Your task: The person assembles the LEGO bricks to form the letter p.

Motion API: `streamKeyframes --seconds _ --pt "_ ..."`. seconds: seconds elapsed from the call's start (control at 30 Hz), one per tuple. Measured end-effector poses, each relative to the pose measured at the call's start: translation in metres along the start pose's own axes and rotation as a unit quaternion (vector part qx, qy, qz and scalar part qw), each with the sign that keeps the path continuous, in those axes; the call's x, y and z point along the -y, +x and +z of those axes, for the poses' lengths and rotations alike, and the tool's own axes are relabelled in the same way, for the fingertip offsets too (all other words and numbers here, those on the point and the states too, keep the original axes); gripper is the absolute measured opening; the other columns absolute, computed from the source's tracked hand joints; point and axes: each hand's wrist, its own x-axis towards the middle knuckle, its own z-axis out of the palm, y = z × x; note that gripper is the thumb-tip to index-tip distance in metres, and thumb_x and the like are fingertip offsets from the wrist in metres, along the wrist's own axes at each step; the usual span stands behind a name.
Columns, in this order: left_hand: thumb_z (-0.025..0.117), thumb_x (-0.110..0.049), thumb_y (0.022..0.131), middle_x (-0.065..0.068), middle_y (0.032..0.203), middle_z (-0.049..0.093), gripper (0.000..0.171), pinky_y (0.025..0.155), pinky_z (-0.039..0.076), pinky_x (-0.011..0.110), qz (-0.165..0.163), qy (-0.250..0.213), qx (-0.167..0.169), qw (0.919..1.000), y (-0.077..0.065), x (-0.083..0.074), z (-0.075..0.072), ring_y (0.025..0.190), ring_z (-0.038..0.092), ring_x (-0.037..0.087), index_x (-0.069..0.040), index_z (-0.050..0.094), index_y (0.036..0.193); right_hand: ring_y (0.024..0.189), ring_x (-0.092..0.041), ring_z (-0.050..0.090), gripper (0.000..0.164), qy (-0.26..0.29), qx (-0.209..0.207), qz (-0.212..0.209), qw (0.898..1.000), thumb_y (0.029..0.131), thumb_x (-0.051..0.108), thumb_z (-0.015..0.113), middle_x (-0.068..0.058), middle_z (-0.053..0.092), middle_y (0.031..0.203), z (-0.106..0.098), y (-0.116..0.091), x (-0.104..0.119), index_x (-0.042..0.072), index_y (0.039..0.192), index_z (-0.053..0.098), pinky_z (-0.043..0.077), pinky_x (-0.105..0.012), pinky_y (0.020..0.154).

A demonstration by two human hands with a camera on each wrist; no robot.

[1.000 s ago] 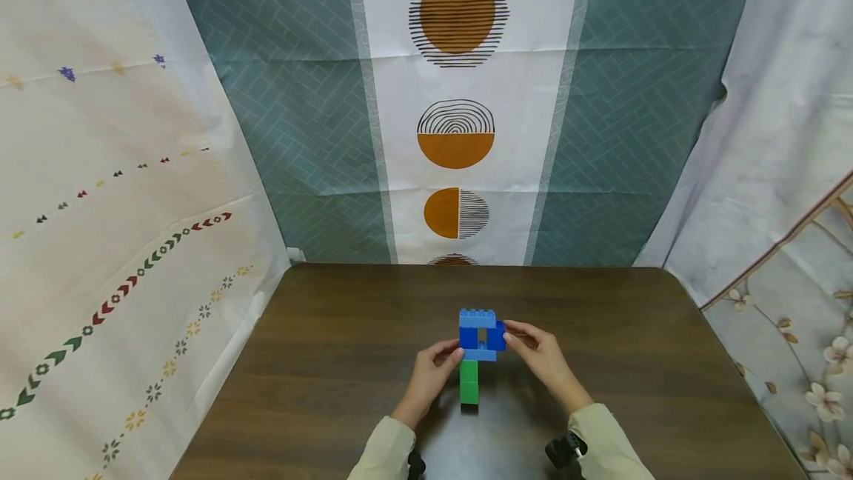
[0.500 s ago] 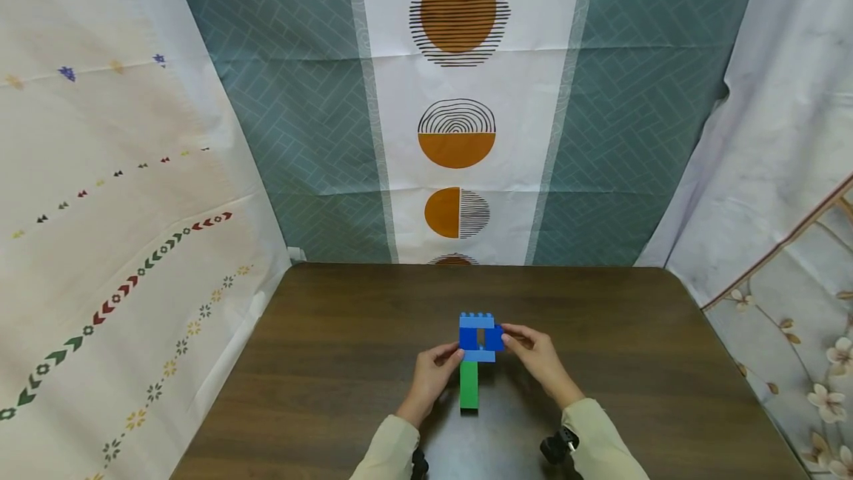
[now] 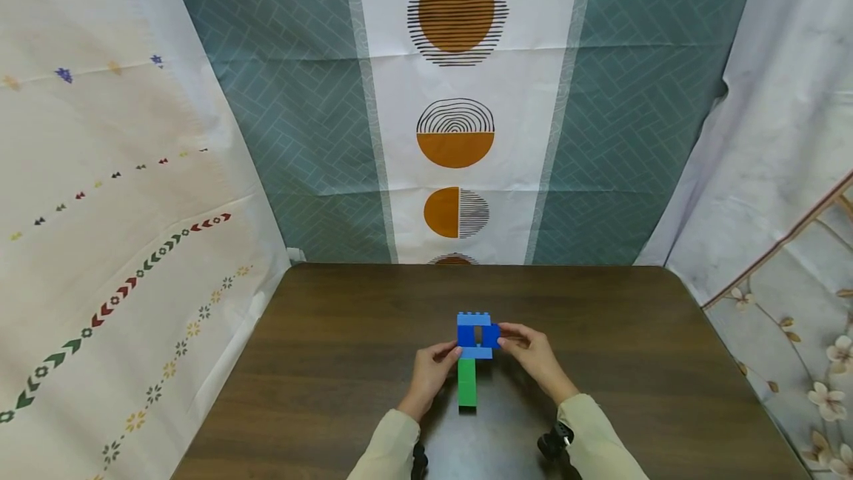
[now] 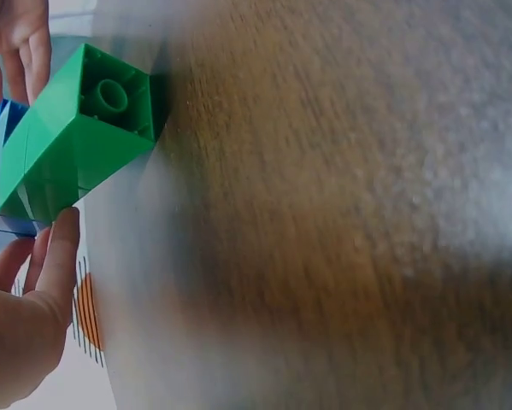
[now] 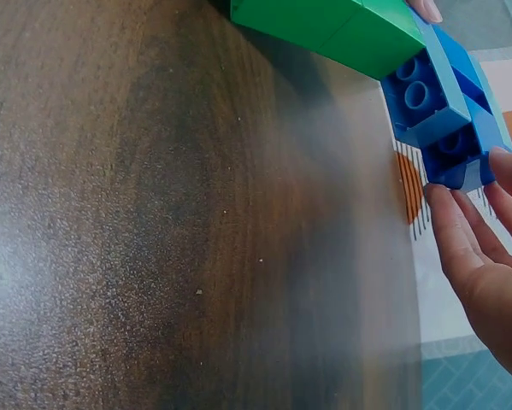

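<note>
A build of toy building bricks stands between both hands in the head view. Its lower part is a column of green bricks. Above that come a light blue brick, two dark blue bricks with a gap between them, and another light blue brick with studs on top. My left hand pinches the build at its left side, near the lower light blue brick. The right-hand dark blue brick juts out sideways, pinched by my right hand. The green column's hollow underside shows in the left wrist view.
The brown wooden table lies under the hands. Behind it hangs a teal and white patterned cloth. Light cloths hang at the left and right. Dark straps with small devices are on both wrists.
The build has tilted a little, its top slightly lower and its green column looking longer. It has shifted slightly left, and my right hand has come left with it. Both grips look the same.
</note>
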Motion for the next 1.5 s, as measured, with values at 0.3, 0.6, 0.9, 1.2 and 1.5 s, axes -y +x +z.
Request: streamKeyframes --seconds 0.3,0.6,0.9,1.2,1.5 --pt "0.068 -0.025 0.089 0.014 0.106 0.07 0.033 0.075 0.057 0.028 -0.001 0.014 -0.005 0.9999 0.007 0.004 -0.002 0.089 0.064 0.016 -0.001 0.07 0.111 0.101 -0.027 0.065 0.036 -0.006 0.011 0.014 1.0 0.088 0.011 0.068 -0.016 0.065 0.116 0.004 0.007 -0.004 0.005 0.123 0.061 0.056 -0.033 0.085" --pt "0.067 -0.018 0.09 0.016 0.102 0.068 0.032 0.074 0.055 0.029 -0.014 0.028 0.009 0.9995 0.01 0.005 -0.003 0.089 0.062 0.017 0.005 0.067 0.112 0.099 -0.027 0.065 0.039 -0.006 0.039 0.032 0.999 0.087 0.002 0.067 -0.017 0.064 0.114 0.007 0.015 -0.01 -0.001 0.125 0.058 0.056 -0.035 0.085" --pt "0.063 -0.016 0.093 0.02 0.111 0.065 0.034 0.085 0.055 0.04 -0.032 0.044 0.024 0.9982 0.01 0.005 -0.002 0.103 0.061 0.03 0.008 0.063 0.116 0.098 -0.027 0.064 0.038 -0.015 0.056 0.041 0.998 0.088 0.002 0.066 -0.017 0.065 0.112 0.008 0.017 -0.019 -0.001 0.125 0.058 0.056 -0.038 0.084" --pt "0.062 -0.015 0.093 0.023 0.114 0.064 0.032 0.087 0.054 0.044 -0.044 0.067 0.019 0.9966 0.011 0.005 -0.001 0.108 0.059 0.036 0.008 0.063 0.116 0.097 -0.026 0.064 0.037 -0.029 0.061 0.04 0.997 0.088 0.003 0.065 -0.017 0.064 0.111 0.009 0.017 -0.025 -0.004 0.124 0.058 0.057 -0.035 0.081" --pt "0.062 -0.013 0.093 0.024 0.113 0.064 0.031 0.087 0.054 0.044 -0.054 0.07 0.008 0.996 0.01 0.007 0.002 0.108 0.059 0.037 0.008 0.064 0.115 0.095 -0.025 0.064 0.036 -0.036 0.059 0.037 0.997 0.088 0.001 0.064 -0.016 0.065 0.108 0.013 0.017 -0.028 -0.006 0.123 0.058 0.057 -0.036 0.082"
